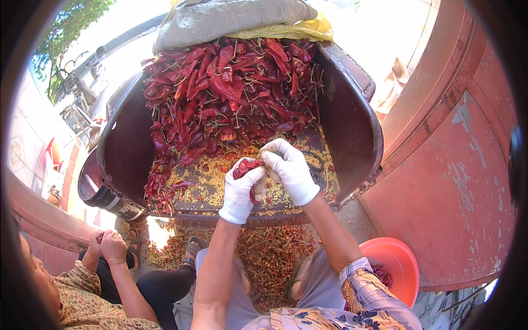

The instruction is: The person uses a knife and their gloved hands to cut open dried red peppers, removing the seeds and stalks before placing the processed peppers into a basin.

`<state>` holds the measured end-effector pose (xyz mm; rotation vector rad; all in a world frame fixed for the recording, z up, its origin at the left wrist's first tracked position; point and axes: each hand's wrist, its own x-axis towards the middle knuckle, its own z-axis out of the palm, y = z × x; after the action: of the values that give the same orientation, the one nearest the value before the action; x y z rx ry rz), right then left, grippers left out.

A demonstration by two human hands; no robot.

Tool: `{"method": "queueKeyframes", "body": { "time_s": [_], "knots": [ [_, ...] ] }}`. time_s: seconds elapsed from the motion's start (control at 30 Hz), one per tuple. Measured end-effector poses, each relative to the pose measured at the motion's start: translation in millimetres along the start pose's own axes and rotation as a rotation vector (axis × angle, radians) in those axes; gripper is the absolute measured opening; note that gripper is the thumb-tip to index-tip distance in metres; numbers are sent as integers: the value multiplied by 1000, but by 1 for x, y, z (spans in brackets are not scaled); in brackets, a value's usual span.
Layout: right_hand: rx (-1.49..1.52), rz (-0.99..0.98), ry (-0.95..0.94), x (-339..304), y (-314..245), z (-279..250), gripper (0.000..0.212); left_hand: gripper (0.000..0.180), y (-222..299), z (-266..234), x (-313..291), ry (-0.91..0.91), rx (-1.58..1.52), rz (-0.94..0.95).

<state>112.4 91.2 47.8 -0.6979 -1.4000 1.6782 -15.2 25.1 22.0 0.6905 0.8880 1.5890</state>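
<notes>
A weathered red metal gate panel (423, 214), its paint flaked in pale patches, bends along the right. Green leafy tree branches (69, 33) show at upper left, above a pale tiled surface (27, 140). A seated person in a small-patterned tan shirt (82, 291) occupies the lower left.

Left hand (240, 191) and right hand (291, 169) in white gloves (301, 184); pale floral shirt (379, 300), orange and navy pattern; greyish-mauve trousers (322, 281).

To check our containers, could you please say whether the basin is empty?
Not empty: red peppers show inside the basin. How full, I cannot tell; a sleeve covers part.
</notes>
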Motion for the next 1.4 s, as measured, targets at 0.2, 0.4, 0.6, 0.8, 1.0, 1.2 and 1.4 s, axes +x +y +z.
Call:
{"method": "queueKeyframes", "body": {
  "time_s": [0.2, 0.4, 0.6, 0.8, 1.0, 1.2, 1.4],
  "knots": [
    [644, 196, -144, 7, 19, -12, 9, 8, -6, -1, 5, -128, -210, -53],
    [1225, 329, -284, 11, 18, -29, 12, 7, -7, 3, 3, -356, -423, -84],
    [-471, 201, -726, -9, -29, -26, 26, 15, 2, -24, 12, -122, -506, 67],
    [-782, -49, 329, 59, 22, -81, 39, 19, -17, -10, 17, 121, -227, 71],
    [-921, -19, 395, 106, 35, -81, 39, 10, -22, 1, 21, 193, -224, 44],
    [-521, -166, 386, 70, 31, -56, 15, 11, -21, -8, 25, 384, -143, 115],
    [-401, -164, 63, 21, 16, -23, 15, 34, -24, -4, 29, 106, 61, 152]
  ]
}}
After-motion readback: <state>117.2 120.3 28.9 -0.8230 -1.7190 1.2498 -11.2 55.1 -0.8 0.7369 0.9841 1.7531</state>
